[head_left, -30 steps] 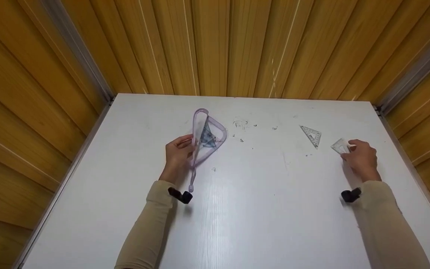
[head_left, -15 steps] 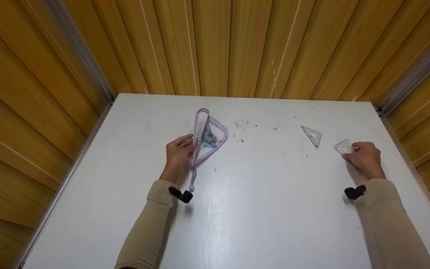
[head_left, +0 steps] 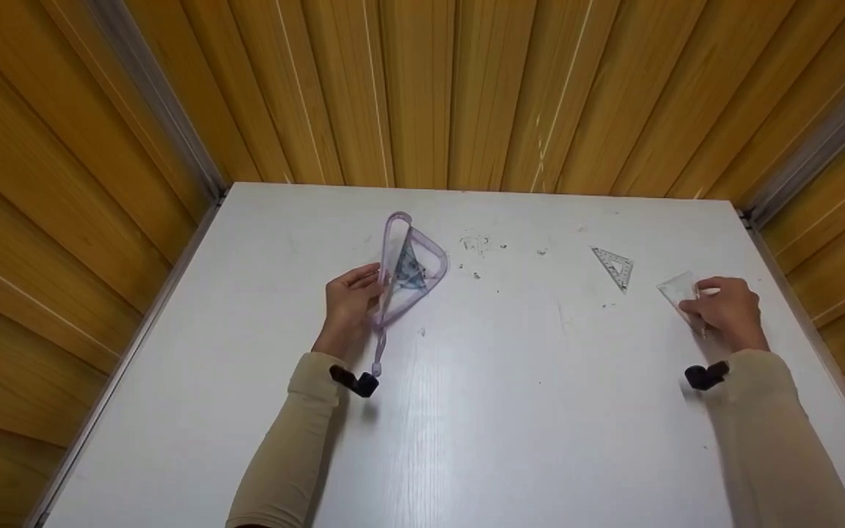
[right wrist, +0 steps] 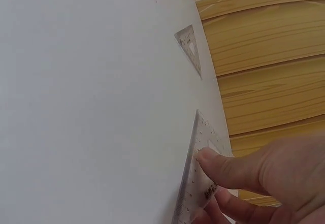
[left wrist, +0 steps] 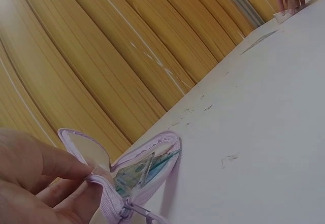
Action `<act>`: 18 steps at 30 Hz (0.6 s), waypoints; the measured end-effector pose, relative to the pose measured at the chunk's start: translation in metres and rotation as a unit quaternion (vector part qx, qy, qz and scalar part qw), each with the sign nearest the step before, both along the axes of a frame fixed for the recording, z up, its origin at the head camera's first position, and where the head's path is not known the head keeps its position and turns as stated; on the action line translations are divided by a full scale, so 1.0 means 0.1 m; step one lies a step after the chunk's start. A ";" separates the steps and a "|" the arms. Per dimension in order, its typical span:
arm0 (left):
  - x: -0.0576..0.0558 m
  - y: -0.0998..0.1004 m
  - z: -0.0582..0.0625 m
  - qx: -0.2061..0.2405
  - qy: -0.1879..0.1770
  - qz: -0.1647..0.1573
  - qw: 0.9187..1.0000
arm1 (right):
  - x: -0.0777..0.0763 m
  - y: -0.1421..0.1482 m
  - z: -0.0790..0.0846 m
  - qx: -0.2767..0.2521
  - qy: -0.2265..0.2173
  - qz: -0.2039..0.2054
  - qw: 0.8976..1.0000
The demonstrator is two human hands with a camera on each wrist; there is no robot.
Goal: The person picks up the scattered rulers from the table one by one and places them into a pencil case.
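Note:
At the left of the table, my left hand (head_left: 351, 301) holds the edge of a clear zip pouch with a lilac border (left wrist: 107, 196). The pouch's mouth gapes in the left wrist view. Bluish clear set squares (head_left: 409, 273) lie inside; how many I cannot tell. Over at the right, my right hand (head_left: 732, 309) pinches a clear set square (head_left: 674, 290) between thumb and fingers, tilted up from the table. Its markings show in the right wrist view, though the fingers cover part of it. Another clear set square (head_left: 603, 257) lies flat to the left of that hand.
The white table (head_left: 510, 440) carries small dark marks (head_left: 475, 243) near its back middle. Wood-patterned panels (head_left: 422, 95) stand behind and at both sides. A zip pull (head_left: 377, 369) hangs from the pouch toward the table's front.
My right hand has moved slightly to the right with the set square, which now shows more of its length. The left hand and pouch look still.

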State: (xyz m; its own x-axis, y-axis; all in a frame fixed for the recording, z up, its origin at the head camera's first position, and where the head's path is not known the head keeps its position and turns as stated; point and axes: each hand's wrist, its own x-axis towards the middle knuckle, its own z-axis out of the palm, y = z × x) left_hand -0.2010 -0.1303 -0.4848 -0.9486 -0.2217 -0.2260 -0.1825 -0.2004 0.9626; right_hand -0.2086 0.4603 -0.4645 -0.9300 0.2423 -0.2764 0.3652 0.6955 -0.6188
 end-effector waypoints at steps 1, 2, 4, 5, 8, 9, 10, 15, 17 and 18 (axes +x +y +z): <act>0.00 0.00 0.00 0.002 0.000 0.000 1.000 | 0.00 0.01 0.00 -0.003 0.000 -0.001 1.000; 0.00 0.00 0.00 0.004 0.001 0.001 1.000 | -0.01 0.02 0.00 -0.006 -0.002 -0.004 1.000; -0.01 0.00 -0.01 0.007 0.002 0.002 1.000 | -0.02 0.04 0.01 -0.012 -0.006 -0.011 1.000; 0.00 0.00 0.00 0.006 0.002 0.002 1.000 | -0.02 0.05 0.02 -0.016 -0.008 -0.014 1.000; 0.01 0.00 0.00 -0.001 0.002 0.002 1.000 | -0.04 0.10 0.03 -0.021 -0.011 -0.019 1.000; 0.01 0.00 0.00 -0.002 0.002 0.002 1.000 | -0.04 0.11 0.03 -0.028 -0.011 -0.020 0.999; 0.02 0.00 0.01 -0.004 0.000 0.001 1.000 | -0.04 0.13 0.02 -0.038 -0.012 -0.022 0.999; 0.02 0.01 0.01 -0.004 -0.004 0.003 1.000 | -0.02 0.19 0.02 -0.098 -0.019 -0.033 0.994; 0.01 0.01 0.00 -0.004 -0.006 0.004 1.000 | 0.00 0.21 0.02 -0.110 -0.017 -0.034 0.993; 0.01 0.01 0.00 -0.003 -0.005 0.005 1.000 | 0.01 0.21 0.02 -0.113 -0.016 -0.034 0.993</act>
